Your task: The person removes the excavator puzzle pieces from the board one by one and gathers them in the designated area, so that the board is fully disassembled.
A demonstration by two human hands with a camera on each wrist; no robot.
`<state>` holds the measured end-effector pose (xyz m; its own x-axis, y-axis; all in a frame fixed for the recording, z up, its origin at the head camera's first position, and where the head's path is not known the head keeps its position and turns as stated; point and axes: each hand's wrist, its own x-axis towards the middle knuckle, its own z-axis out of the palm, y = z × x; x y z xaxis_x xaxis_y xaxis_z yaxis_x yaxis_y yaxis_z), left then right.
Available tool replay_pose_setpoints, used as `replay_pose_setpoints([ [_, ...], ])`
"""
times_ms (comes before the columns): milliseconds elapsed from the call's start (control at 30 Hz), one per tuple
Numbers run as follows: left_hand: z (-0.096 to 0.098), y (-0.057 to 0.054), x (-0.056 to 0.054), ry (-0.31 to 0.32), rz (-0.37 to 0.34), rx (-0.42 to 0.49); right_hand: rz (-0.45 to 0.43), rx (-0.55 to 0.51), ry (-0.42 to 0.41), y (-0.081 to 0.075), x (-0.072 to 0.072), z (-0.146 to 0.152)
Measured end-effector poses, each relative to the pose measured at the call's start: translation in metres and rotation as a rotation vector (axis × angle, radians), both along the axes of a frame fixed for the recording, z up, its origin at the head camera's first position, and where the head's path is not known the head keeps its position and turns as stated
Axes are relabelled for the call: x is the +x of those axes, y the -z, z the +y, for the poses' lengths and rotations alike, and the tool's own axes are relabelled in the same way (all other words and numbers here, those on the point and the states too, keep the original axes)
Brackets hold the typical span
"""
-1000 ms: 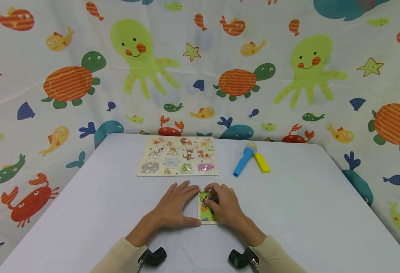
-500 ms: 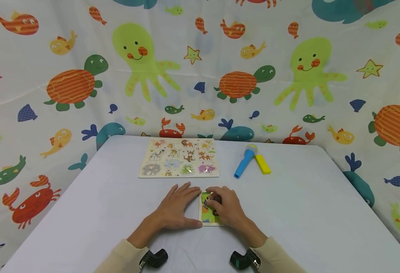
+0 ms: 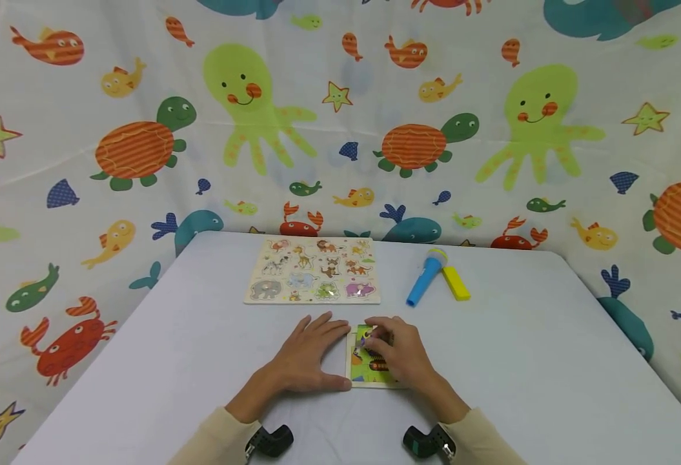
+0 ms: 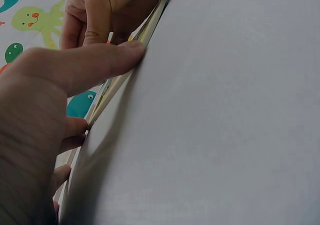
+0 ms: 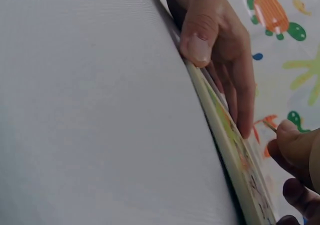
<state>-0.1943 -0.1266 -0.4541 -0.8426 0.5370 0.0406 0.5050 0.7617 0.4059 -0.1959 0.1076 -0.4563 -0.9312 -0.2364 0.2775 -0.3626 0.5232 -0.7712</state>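
Observation:
A small wooden puzzle board (image 3: 375, 384) with a green picture lies flat on the white table. My left hand (image 3: 305, 358) is spread along its left edge, fingers and thumb (image 4: 125, 55) fairly straight, touching the near and far left corners. Over the board is my right hand (image 3: 401, 349), its thumb and index finger pinching a thin puzzle piece (image 5: 270, 126). The piece appears edge-on and raised off the board in the right wrist view; its picture is mostly hidden by the fingers. My right hand covers the board's right part.
Behind the hands lies a larger wooden animal puzzle (image 3: 311, 299). To its right are a blue toy microphone (image 3: 424, 281) and a yellow block (image 3: 456, 284). A sea-animal cloth (image 3: 328, 129) hangs behind the table.
My right hand has lifted the pinched piece slightly, and more of the board's picture shows beneath it. My left hand stays at the board's left edge. The head view has shifted a little.

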Motion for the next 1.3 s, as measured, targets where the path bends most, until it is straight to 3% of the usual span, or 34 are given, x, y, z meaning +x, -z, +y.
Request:
replay_pose_setpoints([
  [633,0.001,0.001,0.001,-0.01,-0.014,-0.019,-0.048,0.032,0.068,-0.015,0.002,0.031],
  [1300,0.001,0.0,0.002,-0.016,-0.011,-0.019,-0.067,0.091,0.163,-0.006,0.002,0.088],
])
